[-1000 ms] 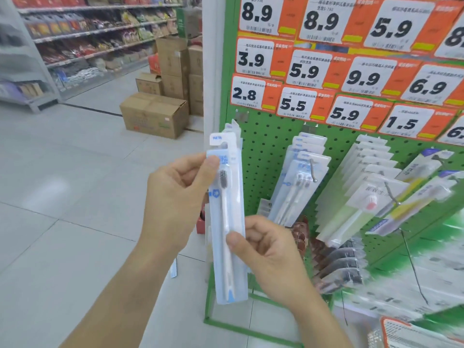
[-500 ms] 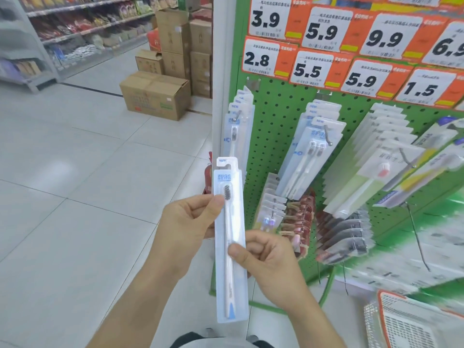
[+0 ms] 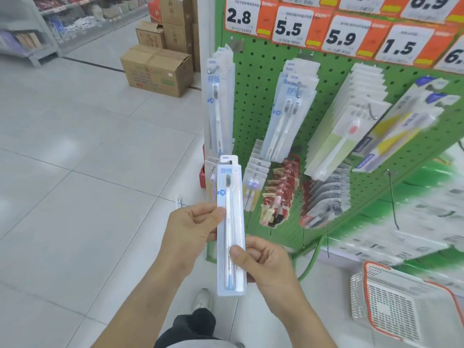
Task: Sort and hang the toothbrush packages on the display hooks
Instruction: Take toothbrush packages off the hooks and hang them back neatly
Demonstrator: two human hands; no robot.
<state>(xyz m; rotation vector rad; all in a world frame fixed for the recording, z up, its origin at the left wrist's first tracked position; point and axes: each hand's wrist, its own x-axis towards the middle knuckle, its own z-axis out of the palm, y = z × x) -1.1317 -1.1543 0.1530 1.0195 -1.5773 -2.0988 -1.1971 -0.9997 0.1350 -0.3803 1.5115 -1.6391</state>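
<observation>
I hold one long white toothbrush package (image 3: 230,197) upright in front of me, brush head at the top, blue handle tip at the bottom. My left hand (image 3: 190,229) pinches its left edge about halfway up. My right hand (image 3: 263,262) grips the lower part, thumb across the front. On the green pegboard (image 3: 258,116) behind, matching single-brush packages (image 3: 218,106) hang on the leftmost hook, and twin-brush packages (image 3: 291,106) hang on the hook to their right.
More packages hang further right, green-backed (image 3: 351,116) and yellow (image 3: 401,121), with smaller red (image 3: 281,187) and grey packs (image 3: 324,199) below. A white and orange basket (image 3: 401,305) stands on the floor at lower right. Cardboard boxes (image 3: 155,69) sit on the aisle floor behind.
The held package has come down from level with the top hooks to below them, and the view has tilted downward. Both hands keep the same hold.
</observation>
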